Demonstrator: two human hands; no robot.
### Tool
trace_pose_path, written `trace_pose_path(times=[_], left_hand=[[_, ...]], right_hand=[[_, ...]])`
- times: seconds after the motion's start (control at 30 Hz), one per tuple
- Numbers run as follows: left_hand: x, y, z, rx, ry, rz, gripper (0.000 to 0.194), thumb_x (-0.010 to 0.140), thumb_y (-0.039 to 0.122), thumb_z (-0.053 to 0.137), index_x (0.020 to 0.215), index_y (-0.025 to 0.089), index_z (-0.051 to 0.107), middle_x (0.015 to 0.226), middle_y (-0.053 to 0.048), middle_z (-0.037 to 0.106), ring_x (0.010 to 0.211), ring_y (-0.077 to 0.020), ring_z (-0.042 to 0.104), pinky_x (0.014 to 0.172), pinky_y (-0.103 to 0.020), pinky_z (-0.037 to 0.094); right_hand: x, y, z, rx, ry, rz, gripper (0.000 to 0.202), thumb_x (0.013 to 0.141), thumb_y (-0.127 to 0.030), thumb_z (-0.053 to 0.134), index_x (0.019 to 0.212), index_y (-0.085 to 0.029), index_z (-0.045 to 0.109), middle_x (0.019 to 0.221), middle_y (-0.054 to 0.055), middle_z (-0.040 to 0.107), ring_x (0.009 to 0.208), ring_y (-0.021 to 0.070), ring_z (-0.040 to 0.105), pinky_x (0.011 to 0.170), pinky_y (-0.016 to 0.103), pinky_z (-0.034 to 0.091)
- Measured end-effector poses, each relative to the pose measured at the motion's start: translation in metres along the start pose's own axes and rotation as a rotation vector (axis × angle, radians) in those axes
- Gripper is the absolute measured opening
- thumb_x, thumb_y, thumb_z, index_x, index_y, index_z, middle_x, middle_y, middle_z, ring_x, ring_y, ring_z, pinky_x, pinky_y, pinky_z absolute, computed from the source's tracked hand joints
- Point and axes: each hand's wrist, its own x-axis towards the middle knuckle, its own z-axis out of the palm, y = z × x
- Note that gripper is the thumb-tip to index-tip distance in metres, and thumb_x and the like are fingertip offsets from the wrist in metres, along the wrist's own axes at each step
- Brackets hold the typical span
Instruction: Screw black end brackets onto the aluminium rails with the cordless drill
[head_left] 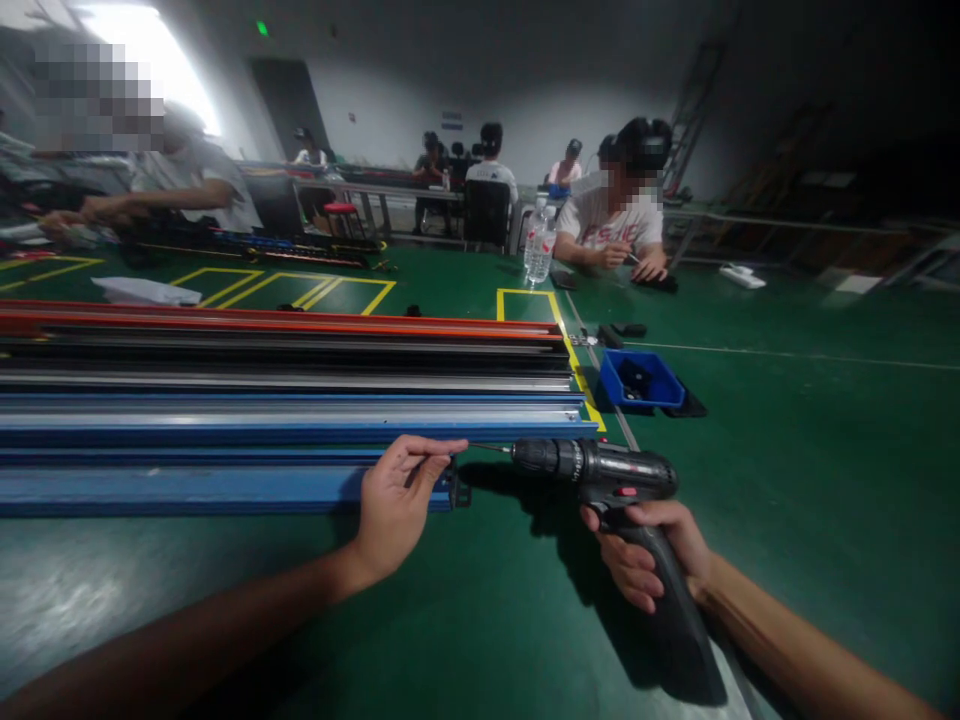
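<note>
My right hand grips a black cordless drill by its handle, with the fingers near the trigger. The drill lies level and points left. A thin driver bit sticks out of its chuck. My left hand is closed in a pinch, its fingertips at the tip of the bit; whatever is between them is too small to make out. This hand is over the right end of the nearest blue rail. A black end piece with holes shows at that end.
More long rails, blue, silver, black and orange, lie side by side across the green table. A blue bin with black parts stands right of them. Beyond are water bottles and a person working opposite; others sit farther back.
</note>
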Motion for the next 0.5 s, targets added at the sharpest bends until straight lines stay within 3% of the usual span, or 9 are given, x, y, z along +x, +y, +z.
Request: trace_pose_path(times=[0.23, 0.5], left_hand=[[0.0028, 0.0005, -0.0008, -0.031, 0.087, -0.055, 0.021, 0.099, 0.037, 0.075, 0.099, 0.019, 0.066, 0.108, -0.01, 0.085, 0.107, -0.0232, 0.081, 0.096, -0.036, 0.066], [0.0098, 0.0047, 0.0017, -0.097, 0.053, -0.137, 0.023, 0.097, 0.039, 0.076, 0.1, 0.018, 0.068, 0.111, -0.011, 0.084, 0.114, -0.0259, 0.08, 0.109, -0.044, 0.061]], right_hand=[[-0.0025, 0.0009, -0.0043, -0.006, 0.025, 0.012, 0.037, 0.092, -0.045, 0.067, 0.112, -0.014, 0.062, 0.056, -0.009, 0.049, 0.037, 0.0084, 0.032, 0.043, 0.024, 0.049], [-0.0021, 0.0013, -0.0033, -0.018, 0.038, 0.019, 0.037, 0.09, -0.046, 0.07, 0.108, -0.015, 0.061, 0.053, -0.009, 0.049, 0.034, 0.0074, 0.033, 0.039, 0.022, 0.046]])
